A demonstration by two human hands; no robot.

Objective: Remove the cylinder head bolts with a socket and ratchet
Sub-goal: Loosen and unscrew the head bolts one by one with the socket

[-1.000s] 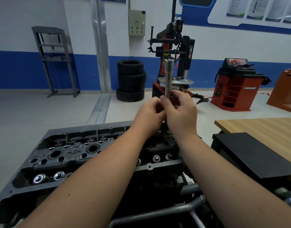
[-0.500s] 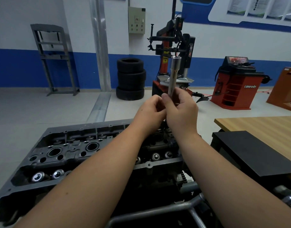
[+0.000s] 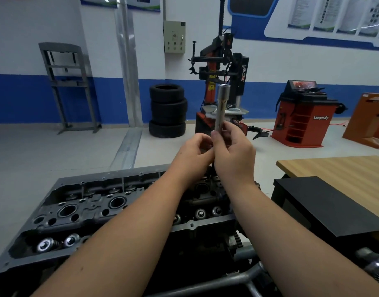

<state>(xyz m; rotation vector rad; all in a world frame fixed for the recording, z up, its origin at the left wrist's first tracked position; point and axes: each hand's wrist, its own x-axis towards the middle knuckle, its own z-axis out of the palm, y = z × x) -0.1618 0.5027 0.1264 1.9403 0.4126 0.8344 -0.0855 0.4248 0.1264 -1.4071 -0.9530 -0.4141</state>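
Observation:
A dark cylinder head (image 3: pixel 81 213) lies on its stand below my forearms, with round bores and shiny valve caps showing. I hold a long silver socket extension (image 3: pixel 221 105) upright above the head's far right end, socket end up. My right hand (image 3: pixel 233 155) grips its lower shaft, thumb on the left side. My left hand (image 3: pixel 195 152) touches the tool's bottom end with curled fingers; what they pinch is hidden behind both hands. No ratchet handle is visible.
A black pad (image 3: pixel 326 206) lies on a wooden table (image 3: pixel 343 170) to the right. A steel stand tube (image 3: pixel 223 279) runs below. Beyond are stacked tyres (image 3: pixel 167 110), a tyre changer (image 3: pixel 223 67), a red wheel balancer (image 3: pixel 302 116) and a grey press frame (image 3: pixel 66 86).
The socket extension has tilted slightly to the right at its top. Both hands stay together on its lower end, in nearly the same place.

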